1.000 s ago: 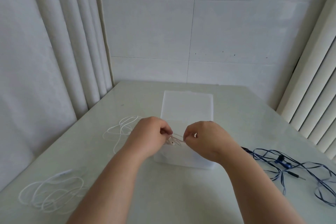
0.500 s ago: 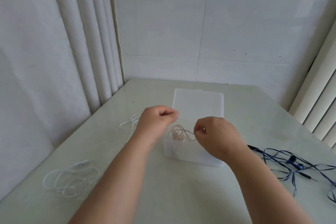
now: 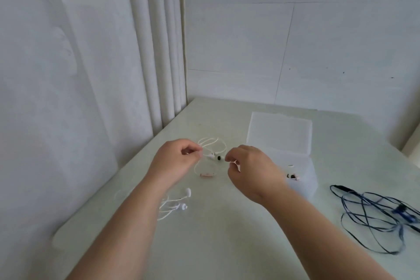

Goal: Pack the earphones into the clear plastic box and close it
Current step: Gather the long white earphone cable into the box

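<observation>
- Head view, progress: the clear plastic box (image 3: pixel 306 179) stands open on the bench (image 3: pixel 227 245), its lid (image 3: pixel 280 134) flipped back. One packed pair (image 3: pixel 292 175) lies inside. By my reading the task is barely a quarter done: the cream pair (image 3: pixel 212 143), white pair (image 3: pixel 181 203) and blue pair (image 3: pixel 372 213) remain outside, and the lid is not yet closed.
- Head view, hands: the left hand (image 3: pixel 175 161) and right hand (image 3: pixel 252 168) hover left of the box with curled fingers, each pinching the cream pair near its buds.

soft even daylight, faint shadows, slight motion blur, wide-angle edge distortion
</observation>
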Motion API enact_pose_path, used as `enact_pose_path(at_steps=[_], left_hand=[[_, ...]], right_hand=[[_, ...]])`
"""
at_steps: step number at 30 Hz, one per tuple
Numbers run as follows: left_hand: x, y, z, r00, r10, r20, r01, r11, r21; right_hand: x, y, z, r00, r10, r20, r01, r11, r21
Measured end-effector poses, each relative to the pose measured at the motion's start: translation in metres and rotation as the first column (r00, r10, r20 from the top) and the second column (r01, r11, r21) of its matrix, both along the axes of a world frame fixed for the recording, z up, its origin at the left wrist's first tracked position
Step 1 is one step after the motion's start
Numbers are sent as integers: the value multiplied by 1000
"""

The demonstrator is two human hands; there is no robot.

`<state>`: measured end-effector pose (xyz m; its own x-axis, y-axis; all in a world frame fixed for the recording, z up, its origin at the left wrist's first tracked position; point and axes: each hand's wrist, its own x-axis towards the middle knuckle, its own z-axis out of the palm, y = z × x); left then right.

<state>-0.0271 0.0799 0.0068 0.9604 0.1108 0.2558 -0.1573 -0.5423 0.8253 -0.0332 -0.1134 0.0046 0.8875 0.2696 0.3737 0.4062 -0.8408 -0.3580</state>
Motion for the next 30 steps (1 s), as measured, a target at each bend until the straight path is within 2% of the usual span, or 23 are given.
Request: enact_pose_path(at_steps=[2, 6, 9, 13, 16, 18, 20, 24, 30], left_hand=[[-5, 19, -3, 1000, 18, -15, -18, 1000, 25], [-13, 48, -9, 997, 36, -67, -30, 995, 92], [-20, 64, -13, 990, 36, -140, -19, 993, 117], [-28, 82, -17, 961, 76, -265, 18, 942, 335], [-36, 90, -17, 931, 129, -341, 19, 917, 397], [-38, 93, -20, 912, 158, -379, 38, 887, 461], [-37, 94, -23, 899, 185, -397, 46, 861, 506], [-34, 86, -26, 911, 207, -356, 43, 812, 583], [-21, 60, -20, 970, 19, -241, 76, 921, 382]], right_hand=[[-1, 14, -2, 999, 21, -33, -22, 999, -27], [-3, 36, -6, 1000, -30, 6, 31, 975, -219], [-7, 50, -10, 1000, -20, 16, 23, 968, -249], [-13, 78, -20, 982, 129, -138, -154, 970, -187], [-17, 96, -28, 914, 238, -329, -270, 961, -55], [-19, 104, -33, 880, 274, -387, -332, 939, -89], [-19, 108, -34, 896, 295, -331, -363, 917, -168], [-18, 103, -34, 920, 285, -268, -337, 925, -176], [-14, 66, -18, 959, 233, -161, -241, 970, -35]])
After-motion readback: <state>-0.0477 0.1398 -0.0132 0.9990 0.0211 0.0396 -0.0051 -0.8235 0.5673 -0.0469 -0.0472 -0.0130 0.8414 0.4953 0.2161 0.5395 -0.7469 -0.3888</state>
